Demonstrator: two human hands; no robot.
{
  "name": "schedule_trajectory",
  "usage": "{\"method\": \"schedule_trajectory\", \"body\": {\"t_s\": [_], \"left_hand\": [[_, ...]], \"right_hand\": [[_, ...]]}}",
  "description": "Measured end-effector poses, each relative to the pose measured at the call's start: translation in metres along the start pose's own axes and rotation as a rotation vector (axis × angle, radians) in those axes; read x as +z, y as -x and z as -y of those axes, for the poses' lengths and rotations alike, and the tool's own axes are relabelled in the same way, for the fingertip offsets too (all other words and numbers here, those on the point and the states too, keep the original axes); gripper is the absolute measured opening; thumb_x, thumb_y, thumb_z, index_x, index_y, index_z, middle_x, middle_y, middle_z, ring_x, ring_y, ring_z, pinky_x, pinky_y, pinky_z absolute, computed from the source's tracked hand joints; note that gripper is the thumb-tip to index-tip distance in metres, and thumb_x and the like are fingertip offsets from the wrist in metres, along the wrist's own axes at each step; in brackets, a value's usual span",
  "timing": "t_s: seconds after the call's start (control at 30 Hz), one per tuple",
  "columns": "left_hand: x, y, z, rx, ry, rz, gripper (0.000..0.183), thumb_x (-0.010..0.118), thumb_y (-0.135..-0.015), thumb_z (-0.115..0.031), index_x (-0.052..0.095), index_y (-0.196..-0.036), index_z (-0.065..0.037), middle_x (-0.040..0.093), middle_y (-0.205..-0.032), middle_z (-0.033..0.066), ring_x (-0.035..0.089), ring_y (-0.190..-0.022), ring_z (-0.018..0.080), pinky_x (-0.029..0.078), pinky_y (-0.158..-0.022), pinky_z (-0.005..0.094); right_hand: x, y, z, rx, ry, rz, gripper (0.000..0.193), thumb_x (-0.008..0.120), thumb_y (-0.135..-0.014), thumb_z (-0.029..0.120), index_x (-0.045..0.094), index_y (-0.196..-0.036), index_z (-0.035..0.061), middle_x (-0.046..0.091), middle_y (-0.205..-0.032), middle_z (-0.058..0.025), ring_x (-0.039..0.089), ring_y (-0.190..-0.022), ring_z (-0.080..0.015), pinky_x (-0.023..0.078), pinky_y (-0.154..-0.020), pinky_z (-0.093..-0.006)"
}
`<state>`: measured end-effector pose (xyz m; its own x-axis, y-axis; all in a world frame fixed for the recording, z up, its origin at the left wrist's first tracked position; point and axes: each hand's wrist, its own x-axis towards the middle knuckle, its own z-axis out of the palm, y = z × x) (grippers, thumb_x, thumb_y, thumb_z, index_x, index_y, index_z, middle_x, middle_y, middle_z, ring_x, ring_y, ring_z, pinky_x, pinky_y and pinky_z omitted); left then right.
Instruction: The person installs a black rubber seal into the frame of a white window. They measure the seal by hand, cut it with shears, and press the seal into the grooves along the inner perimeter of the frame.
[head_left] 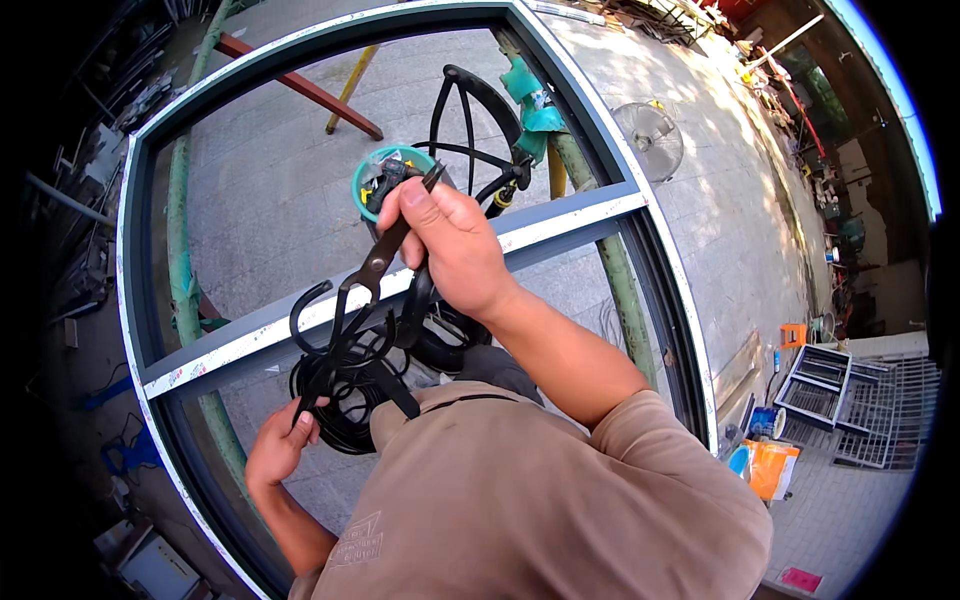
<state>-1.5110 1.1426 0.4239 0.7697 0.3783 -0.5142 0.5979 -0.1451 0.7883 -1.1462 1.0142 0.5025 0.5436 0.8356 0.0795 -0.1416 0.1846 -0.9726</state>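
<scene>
My right hand (455,245) is closed around the blade end of dark metal scissors (377,266), above the crossbar of a large window frame (575,217). The scissors' looped handles point down and left. Lower on the left, my left hand (280,443) pinches a thin black strip (318,378). A bundle of looped black strip (350,425) hangs between that hand and my body. Where the strips cross the scissor handles, I cannot tell which pieces join. Beyond my right hand is a teal bucket (357,185) with small tools and parts in it.
Green pipes (180,215) run beneath the window frame. A red bar (320,98) and a yellow leg (350,90) stand beyond. Black tubing or cable (500,120) hangs near teal wrapping (535,110). A round fan (650,140) is at right, with metal grilles (890,410) farther over.
</scene>
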Motion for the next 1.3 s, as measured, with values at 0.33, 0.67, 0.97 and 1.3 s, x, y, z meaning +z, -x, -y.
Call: {"method": "schedule_trajectory", "body": {"t_s": [0.33, 0.67, 0.97, 1.3], "left_hand": [[-0.005, 0.042, -0.092, 0.378, -0.026, 0.0, 0.069, 0.053, -0.115, -0.058, 0.068, -0.145, 0.003, 0.067, -0.078, 0.0069, 0.064, -0.07, 0.0168, 0.049, -0.065, 0.0345], [0.037, -0.011, -0.16, 0.457, -0.141, -0.47, 0.047, 0.053, -0.12, -0.033, 0.066, -0.148, 0.002, 0.062, -0.084, 0.0061, 0.053, -0.076, 0.0145, 0.043, -0.069, 0.0322], [0.052, -0.039, -0.168, 0.377, -0.035, -0.541, 0.051, 0.05, -0.122, -0.036, 0.059, -0.159, -0.002, 0.055, -0.093, -0.001, 0.049, -0.086, 0.0087, 0.042, -0.077, 0.0236], [0.061, -0.025, -0.14, 0.381, 0.045, -0.588, 0.056, 0.051, -0.121, -0.043, 0.059, -0.159, -0.003, 0.058, -0.087, 0.0001, 0.048, -0.078, 0.0086, 0.037, -0.067, 0.0255]], "right_hand": [[-0.223, 0.005, 0.084, -0.163, -0.344, -0.608, 0.037, 0.054, -0.12, 0.041, 0.067, -0.109, 0.009, 0.052, -0.067, 0.0037, 0.044, -0.055, -0.0118, 0.037, -0.055, -0.0319], [-0.384, -0.03, 0.036, 0.118, -0.129, -0.987, 0.038, 0.054, -0.12, 0.039, 0.073, -0.109, 0.0078, 0.05, -0.069, 0.0024, 0.042, -0.054, -0.0135, 0.038, -0.051, -0.0332], [-0.427, -0.057, -0.011, 0.286, -0.342, -1.011, 0.042, 0.049, -0.122, 0.035, 0.074, -0.113, 0.0012, 0.054, -0.078, -0.0025, 0.05, -0.056, -0.0168, 0.045, -0.048, -0.0318], [-0.417, -0.057, -0.022, 0.216, -0.26, -0.939, 0.029, 0.073, -0.11, 0.034, 0.076, -0.1, 0.0067, 0.057, -0.074, 0.001, 0.051, -0.056, -0.0143, 0.045, -0.056, -0.0334]]}}
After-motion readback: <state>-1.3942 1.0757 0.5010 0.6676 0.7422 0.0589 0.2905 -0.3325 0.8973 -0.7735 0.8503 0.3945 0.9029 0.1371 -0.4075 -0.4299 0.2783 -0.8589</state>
